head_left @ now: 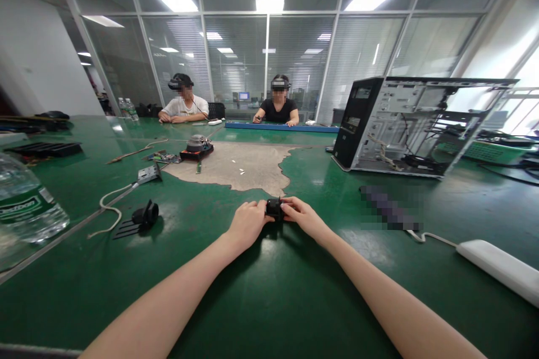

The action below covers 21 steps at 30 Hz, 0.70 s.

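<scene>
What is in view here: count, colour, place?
held part: one, black, between hands
table: one, green, beneath
round unit: one, grey, centre left
bracket: one, silver, left
loose part: one, black, left
large bottle: one, clear, left
small bottles: two, clear, back
long bar: one, blue, back
computer case: one, black and silver, right
basket: one, green, right
long block: one, white, right
blurred object: one, purplish, right
people: two, white and black tops, back
left hand, right hand: two, bare, on held part
</scene>
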### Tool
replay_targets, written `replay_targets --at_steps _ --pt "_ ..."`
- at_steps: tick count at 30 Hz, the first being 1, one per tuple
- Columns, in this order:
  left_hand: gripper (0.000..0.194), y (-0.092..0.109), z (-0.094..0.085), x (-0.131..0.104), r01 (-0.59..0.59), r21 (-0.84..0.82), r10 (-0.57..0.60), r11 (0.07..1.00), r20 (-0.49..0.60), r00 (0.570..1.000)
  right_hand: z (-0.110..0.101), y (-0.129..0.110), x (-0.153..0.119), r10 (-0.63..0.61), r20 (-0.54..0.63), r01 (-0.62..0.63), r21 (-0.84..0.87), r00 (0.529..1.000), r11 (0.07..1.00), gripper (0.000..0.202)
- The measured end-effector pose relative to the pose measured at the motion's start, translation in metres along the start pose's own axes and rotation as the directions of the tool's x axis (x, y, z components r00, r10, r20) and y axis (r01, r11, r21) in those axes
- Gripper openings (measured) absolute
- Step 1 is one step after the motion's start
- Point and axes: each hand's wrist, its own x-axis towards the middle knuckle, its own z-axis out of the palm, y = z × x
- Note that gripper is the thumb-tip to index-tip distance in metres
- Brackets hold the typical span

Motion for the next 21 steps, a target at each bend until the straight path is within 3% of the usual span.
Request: replay_targets --at_steps 6,11,16,21 --pt "0.027 0.0 0.001 0.0 -0.008 0.007 0.009 1.0 -0.014 1.0 -0.004 -0.004 -0.005 -0.093 0.037 0.093 -0.002 0.995 0.996 0.028" --pt "0.027 0.001 0.0 0.0 0.007 -0.002 -0.007 1.0 0.005 1.0 0.0 0.001 -0.001 -0.077 -0.059 0.075 -0.042 0.995 0.996 0.029" --pt "0.027 0.001 -0.002 0.0 0.011 -0.009 -0.011 1.0 0.012 1.0 0.0 -0.001 -0.001 0.012 0.006 -0.012 -0.004 1.0 1.0 0.032" --pt "0.027 0.003 -0.005 0.0 0.029 -0.02 -0.028 0.999 0.036 0.999 -0.001 -0.01 -0.007 -0.059 0.015 0.059 -0.007 0.998 0.998 0.03"
